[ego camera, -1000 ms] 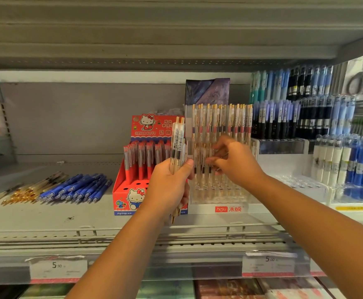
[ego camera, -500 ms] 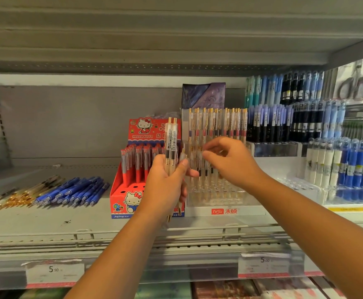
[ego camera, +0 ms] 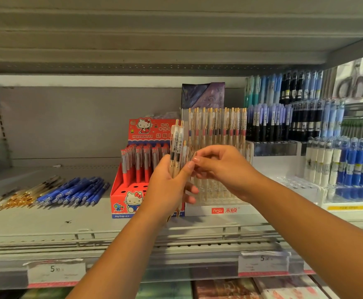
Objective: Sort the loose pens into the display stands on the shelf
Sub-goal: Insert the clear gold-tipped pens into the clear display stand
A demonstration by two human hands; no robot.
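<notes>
L hand [ego camera: 167,188] grips 3-ish clear gold-clip pens [ego camera: 177,143] upright, prob. as feed stock. R hand [ego camera: 225,169] curls at bunch's 3 o'clock; can't tell if it pinches 1. Behind, 12 o'clock: clear stand [ego camera: 200,210].

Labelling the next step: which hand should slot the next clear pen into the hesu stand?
Probably the right hand: its fingertips are at the clear pens gripped by the left hand, and it sits directly before the hesu stand.
</notes>
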